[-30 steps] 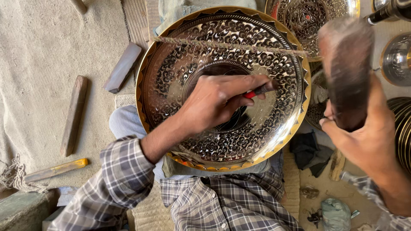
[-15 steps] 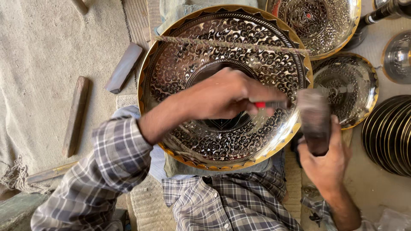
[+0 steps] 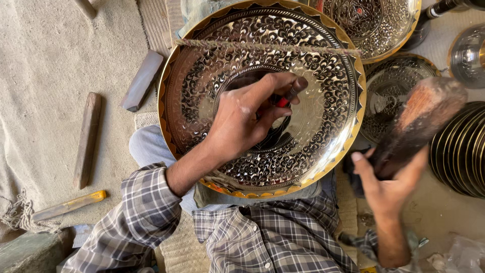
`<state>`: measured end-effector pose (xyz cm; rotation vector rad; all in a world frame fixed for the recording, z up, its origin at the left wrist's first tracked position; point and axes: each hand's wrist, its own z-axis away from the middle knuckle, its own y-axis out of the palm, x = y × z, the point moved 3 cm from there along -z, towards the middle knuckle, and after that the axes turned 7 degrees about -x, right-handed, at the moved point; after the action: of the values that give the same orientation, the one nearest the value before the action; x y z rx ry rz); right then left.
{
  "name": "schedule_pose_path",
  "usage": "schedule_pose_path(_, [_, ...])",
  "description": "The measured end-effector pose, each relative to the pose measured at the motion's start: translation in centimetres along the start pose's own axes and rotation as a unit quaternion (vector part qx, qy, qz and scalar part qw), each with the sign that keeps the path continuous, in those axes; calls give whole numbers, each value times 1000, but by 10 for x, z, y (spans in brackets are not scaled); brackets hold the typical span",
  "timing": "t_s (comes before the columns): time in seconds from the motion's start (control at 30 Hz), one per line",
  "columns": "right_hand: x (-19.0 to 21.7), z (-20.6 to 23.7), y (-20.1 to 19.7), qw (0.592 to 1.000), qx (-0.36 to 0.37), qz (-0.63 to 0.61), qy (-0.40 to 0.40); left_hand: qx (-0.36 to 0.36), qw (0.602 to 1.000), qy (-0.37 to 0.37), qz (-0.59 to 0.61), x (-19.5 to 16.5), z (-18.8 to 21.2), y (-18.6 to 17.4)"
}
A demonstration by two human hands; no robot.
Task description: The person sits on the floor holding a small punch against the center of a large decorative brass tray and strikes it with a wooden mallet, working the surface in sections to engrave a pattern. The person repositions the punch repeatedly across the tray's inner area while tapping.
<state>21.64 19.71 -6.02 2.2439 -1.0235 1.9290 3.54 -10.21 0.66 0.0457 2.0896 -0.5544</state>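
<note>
Plate on my lap is carved w/ swirls nearly all over, only mid ring left plain; my left hand is closed tight on the punch there, right hand closed round the raised mallet.

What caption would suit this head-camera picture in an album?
Left hand sets a red-banded punch on an engraved brass tray; right hand lifts a wooden mallet.

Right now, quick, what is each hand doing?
Left hand: closed on a thin red-banded tool over the engraved brass plate.
Right hand: closed on a wooden mallet.
</note>
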Motion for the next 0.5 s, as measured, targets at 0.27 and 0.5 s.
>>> schedule_pose_path(0.27, [45, -40, -32, 987, 24, 79, -138, 12, 1000, -6, -13, 3, 5, 2])
schedule_pose_path(0.5, [102, -85, -8, 924, 150, 276, -217, 14, 1000, 0, -11, 1, 5, -1])
